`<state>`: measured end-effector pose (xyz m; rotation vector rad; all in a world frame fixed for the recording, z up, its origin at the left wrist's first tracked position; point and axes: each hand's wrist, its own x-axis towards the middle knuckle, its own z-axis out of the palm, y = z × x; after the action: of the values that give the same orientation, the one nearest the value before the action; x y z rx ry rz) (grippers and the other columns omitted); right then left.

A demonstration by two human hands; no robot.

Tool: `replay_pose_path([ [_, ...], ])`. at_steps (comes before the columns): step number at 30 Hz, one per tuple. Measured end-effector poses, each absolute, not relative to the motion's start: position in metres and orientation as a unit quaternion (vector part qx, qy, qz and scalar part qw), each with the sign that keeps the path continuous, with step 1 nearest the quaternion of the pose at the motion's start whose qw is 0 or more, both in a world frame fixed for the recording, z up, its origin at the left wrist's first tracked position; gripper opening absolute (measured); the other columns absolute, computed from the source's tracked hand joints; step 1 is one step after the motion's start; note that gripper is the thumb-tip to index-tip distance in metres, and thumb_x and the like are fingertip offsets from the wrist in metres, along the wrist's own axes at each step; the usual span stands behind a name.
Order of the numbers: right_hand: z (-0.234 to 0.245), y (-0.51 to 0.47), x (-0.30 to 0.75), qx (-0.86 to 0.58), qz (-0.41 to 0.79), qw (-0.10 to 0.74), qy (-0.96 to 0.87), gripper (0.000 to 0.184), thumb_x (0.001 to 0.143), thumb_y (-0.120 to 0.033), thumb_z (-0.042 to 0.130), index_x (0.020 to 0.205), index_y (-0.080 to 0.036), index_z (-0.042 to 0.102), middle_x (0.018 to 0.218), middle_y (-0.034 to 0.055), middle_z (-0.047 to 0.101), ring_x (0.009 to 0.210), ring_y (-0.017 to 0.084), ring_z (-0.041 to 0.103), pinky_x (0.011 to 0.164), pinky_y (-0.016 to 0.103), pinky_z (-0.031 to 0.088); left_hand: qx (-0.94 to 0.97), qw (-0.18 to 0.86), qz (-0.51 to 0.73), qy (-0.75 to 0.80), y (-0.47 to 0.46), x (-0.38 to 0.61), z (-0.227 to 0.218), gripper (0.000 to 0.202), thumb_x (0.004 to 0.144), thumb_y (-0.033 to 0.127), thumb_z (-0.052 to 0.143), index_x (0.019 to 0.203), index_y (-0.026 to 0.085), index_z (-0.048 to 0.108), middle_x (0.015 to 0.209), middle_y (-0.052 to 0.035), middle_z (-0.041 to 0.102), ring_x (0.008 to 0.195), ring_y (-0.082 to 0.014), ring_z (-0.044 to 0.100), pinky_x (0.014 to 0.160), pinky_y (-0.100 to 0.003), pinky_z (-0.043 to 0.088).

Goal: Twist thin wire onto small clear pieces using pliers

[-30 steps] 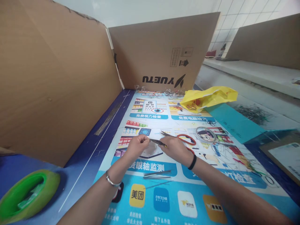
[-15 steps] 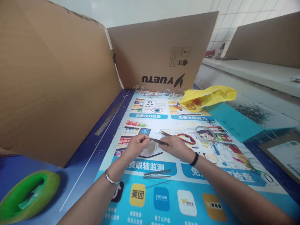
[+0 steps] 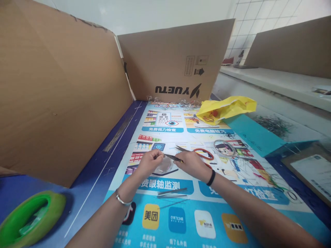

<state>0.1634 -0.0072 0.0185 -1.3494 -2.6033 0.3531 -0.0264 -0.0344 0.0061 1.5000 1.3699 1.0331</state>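
The left hand (image 3: 150, 163) pinches something too small to identify; the right hand (image 3: 193, 165) grips a dark tool (image 3: 173, 158).

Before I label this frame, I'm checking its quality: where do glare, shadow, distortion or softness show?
Head view: faint glare on the pale wall; head view: shadow beside the green and yellow tape roll, which looks stretched near the corner; head view: detail at the left fingers is too soft to read.

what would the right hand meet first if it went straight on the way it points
Most likely the left hand: the dark pointed tool in the right hand aims at it, its tip seemingly close by; exact depth is unclear.
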Motion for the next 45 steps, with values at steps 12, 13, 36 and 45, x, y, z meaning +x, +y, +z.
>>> replay_pose_path([
  [12, 0.012, 0.001, 0.169, -0.434, 0.178, 0.129, -0.874, 0.019, 0.080, -0.032, 0.050, 0.075, -0.019, 0.061, 0.077, 0.0029, 0.065, 0.070, 0.014, 0.056, 0.058, 0.021, 0.032, 0.575, 0.476, 0.393, 0.537, -0.036, -0.028, 0.012, 0.021, 0.070, 0.036, 0.056, 0.066, 0.015, 0.056, 0.049, 0.0060, 0.040, 0.043, -0.0055, 0.031, 0.042, -0.018, 0.024],
  [13, 0.011, 0.002, 0.171, -0.425, 0.191, 0.135, -0.875, 0.020, 0.081, -0.033, 0.049, 0.075, -0.019, 0.061, 0.076, 0.0023, 0.064, 0.069, 0.013, 0.055, 0.058, 0.021, 0.031, 0.572, 0.485, 0.388, 0.536, -0.036, -0.028, 0.013, 0.021, 0.070, 0.036, 0.056, 0.066, 0.016, 0.056, 0.047, 0.0066, 0.039, 0.041, -0.0051, 0.029, 0.041, -0.018, 0.022],
  [36, 0.009, 0.008, 0.176, -0.293, 0.244, 0.146, -0.913, 0.015, 0.079, -0.027, 0.052, 0.070, -0.018, 0.060, 0.067, -0.0009, 0.058, 0.061, 0.010, 0.050, 0.056, 0.020, 0.032, 0.520, 0.644, 0.321, 0.462, -0.034, -0.041, 0.005, 0.014, 0.068, 0.027, 0.059, 0.070, 0.014, 0.058, 0.037, 0.0080, 0.040, 0.031, -0.0032, 0.028, 0.035, -0.017, 0.017],
  [45, 0.015, 0.007, 0.178, -0.360, 0.215, 0.146, -0.896, 0.018, 0.080, -0.032, 0.051, 0.072, -0.018, 0.059, 0.067, -0.0005, 0.059, 0.061, 0.011, 0.051, 0.054, 0.021, 0.030, 0.524, 0.621, 0.326, 0.483, -0.034, -0.038, 0.009, 0.013, 0.069, 0.028, 0.058, 0.069, 0.015, 0.057, 0.037, 0.0087, 0.039, 0.032, -0.0036, 0.028, 0.035, -0.017, 0.019],
])
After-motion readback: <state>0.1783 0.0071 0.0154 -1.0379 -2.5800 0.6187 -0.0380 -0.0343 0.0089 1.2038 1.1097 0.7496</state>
